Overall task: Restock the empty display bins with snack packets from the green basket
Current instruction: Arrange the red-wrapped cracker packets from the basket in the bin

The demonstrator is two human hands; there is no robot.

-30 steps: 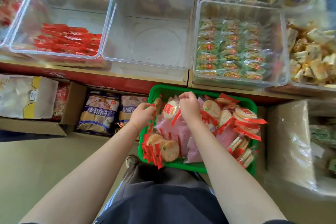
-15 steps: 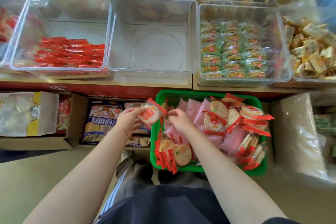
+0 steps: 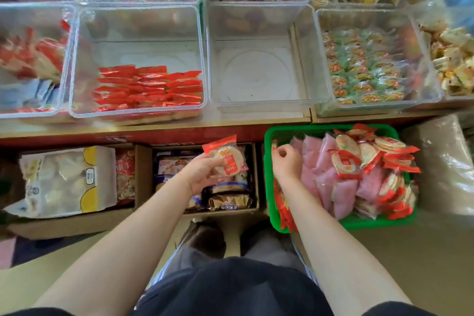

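Note:
My left hand [image 3: 202, 173] holds a red-and-clear rice cracker packet [image 3: 225, 155] in the air, left of the green basket [image 3: 279, 133] and below the shelf edge. My right hand [image 3: 286, 161] is inside the basket's left end with its fingers curled on a packet there [image 3: 275, 147], mostly hidden. The basket holds pink packets [image 3: 323, 174] and more red cracker packets [image 3: 369, 151]. Directly above, a clear display bin [image 3: 256, 105] stands empty. The bin to its left [image 3: 136, 110] has a row of red packets [image 3: 148, 87] along its front.
A bin of green packets [image 3: 364, 69] sits right of the empty one, and fuller bins line the back row. Cardboard boxes with bagged snacks [image 3: 225, 200] and a white bag [image 3: 66, 179] sit under the shelf. A clear plastic sack [image 3: 441, 161] stands right of the basket.
My left hand has lifted a cracker packet out of the basket and carried it left. My right hand stays in the basket's left end. The view has shifted left.

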